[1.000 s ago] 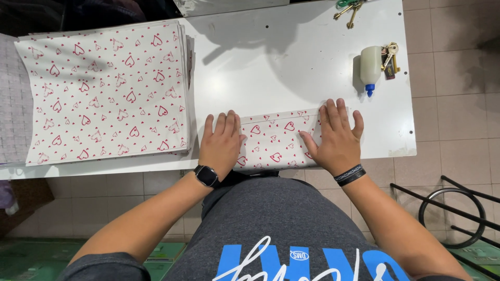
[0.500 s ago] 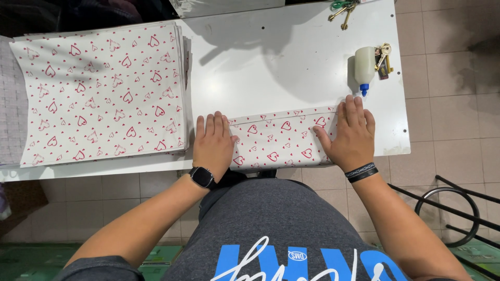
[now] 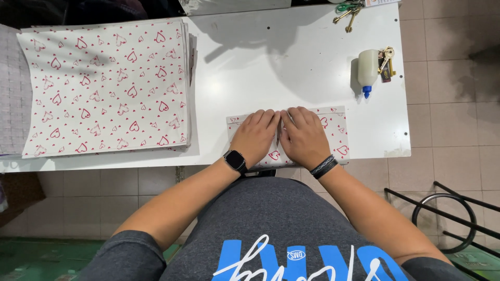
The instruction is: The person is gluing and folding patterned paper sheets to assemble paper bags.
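A folded piece of white paper with red hearts (image 3: 336,132) lies at the near edge of the white table (image 3: 281,67). My left hand (image 3: 255,136) and my right hand (image 3: 303,136) press flat on its middle, side by side, fingers pointing away from me and nearly touching. Neither hand grips anything. A dark watch sits on my left wrist and a black band on my right wrist. The hands hide the middle of the paper.
A thick stack of heart-printed sheets (image 3: 107,86) covers the table's left part. A white glue bottle with a blue tip (image 3: 367,70) and keys (image 3: 386,62) lie at the right. More keys (image 3: 348,11) rest at the far edge. A black metal frame (image 3: 442,213) stands on the tiled floor.
My hands were spread apart at the two ends of the folded paper. They have slid inward and now meet at its middle.
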